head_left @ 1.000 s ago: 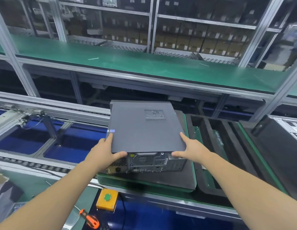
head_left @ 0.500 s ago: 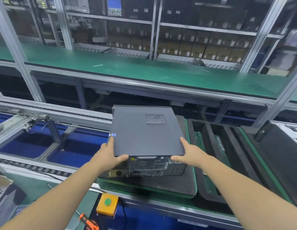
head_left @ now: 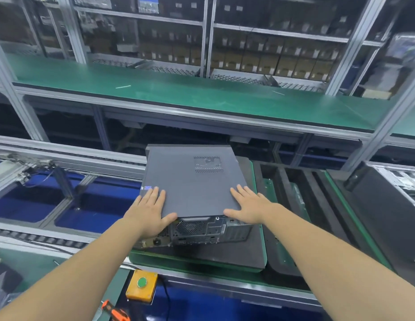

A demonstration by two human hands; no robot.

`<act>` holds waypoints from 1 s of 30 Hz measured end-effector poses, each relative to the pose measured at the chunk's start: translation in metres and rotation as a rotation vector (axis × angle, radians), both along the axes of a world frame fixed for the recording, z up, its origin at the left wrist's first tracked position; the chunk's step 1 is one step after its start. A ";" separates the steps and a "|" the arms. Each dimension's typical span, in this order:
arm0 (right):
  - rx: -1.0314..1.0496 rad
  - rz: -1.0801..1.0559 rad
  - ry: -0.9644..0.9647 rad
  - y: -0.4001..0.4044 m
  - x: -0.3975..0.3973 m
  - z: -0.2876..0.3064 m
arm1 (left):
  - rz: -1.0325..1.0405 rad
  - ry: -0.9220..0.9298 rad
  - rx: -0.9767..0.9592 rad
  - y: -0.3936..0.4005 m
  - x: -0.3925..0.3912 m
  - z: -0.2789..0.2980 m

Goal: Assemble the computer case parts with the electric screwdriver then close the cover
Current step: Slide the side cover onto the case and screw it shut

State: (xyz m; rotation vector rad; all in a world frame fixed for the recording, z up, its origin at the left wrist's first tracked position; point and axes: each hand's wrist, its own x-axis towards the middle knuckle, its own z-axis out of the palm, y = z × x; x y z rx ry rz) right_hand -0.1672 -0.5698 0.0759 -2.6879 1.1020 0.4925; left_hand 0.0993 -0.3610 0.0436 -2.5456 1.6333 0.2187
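A dark grey computer case (head_left: 192,181) lies flat on a black pad (head_left: 236,253) on a green pallet, its rear ports facing me. The grey cover with a vent grille sits on top of it. My left hand (head_left: 150,212) lies flat on the cover's near left corner, fingers straight, thumb along the rear edge. My right hand (head_left: 248,205) lies flat on the near right corner, fingers spread. An orange-handled screwdriver (head_left: 113,311) lies at the bottom edge, partly cut off.
A yellow box with a green button (head_left: 141,287) sits below the pallet. Black empty trays (head_left: 294,205) stand to the right, another case (head_left: 401,181) at far right. A green conveyor shelf (head_left: 201,93) runs behind; roller rails (head_left: 62,156) to the left.
Both hands shifted from gripping the cover's rear corners to lying flat on top of it. The cover has slid forward over the case.
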 end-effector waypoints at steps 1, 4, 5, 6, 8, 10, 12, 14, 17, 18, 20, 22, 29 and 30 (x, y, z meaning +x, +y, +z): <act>0.018 -0.025 0.001 0.003 0.003 0.009 | 0.008 0.020 0.033 -0.002 -0.003 0.008; 0.027 -0.119 -0.172 0.016 -0.007 0.017 | -0.016 0.006 -0.018 -0.007 -0.025 0.023; 0.016 -0.147 -0.216 0.022 -0.018 0.017 | -0.056 0.009 -0.079 -0.008 -0.038 0.026; -0.001 -0.171 -0.224 0.026 -0.032 0.016 | -0.104 0.033 -0.135 -0.009 -0.054 0.029; -0.041 -0.232 -0.171 0.024 -0.066 0.015 | -0.186 0.130 -0.222 -0.016 -0.087 0.034; -0.090 -0.306 -0.096 0.016 -0.102 0.017 | -0.226 0.215 -0.283 -0.030 -0.116 0.043; -0.119 -0.381 -0.046 0.003 -0.136 0.017 | -0.261 0.274 -0.359 -0.048 -0.142 0.050; -0.108 -0.436 -0.013 -0.009 -0.166 0.012 | -0.269 0.318 -0.402 -0.064 -0.165 0.051; -0.044 -0.462 -0.008 -0.033 -0.194 -0.008 | -0.250 0.355 -0.448 -0.083 -0.200 0.040; -0.019 -0.456 -0.013 -0.042 -0.199 -0.018 | -0.257 0.355 -0.460 -0.090 -0.211 0.035; 0.022 -0.420 -0.039 -0.059 -0.202 -0.039 | -0.280 0.353 -0.467 -0.105 -0.232 0.023; 0.054 -0.365 -0.062 -0.076 -0.199 -0.062 | -0.266 0.365 -0.451 -0.121 -0.249 0.012; 0.057 -0.021 0.082 -0.119 -0.177 -0.139 | -0.081 0.463 -0.351 -0.171 -0.290 -0.022; 0.019 0.052 0.113 -0.123 -0.175 -0.147 | -0.035 0.481 -0.339 -0.175 -0.293 -0.027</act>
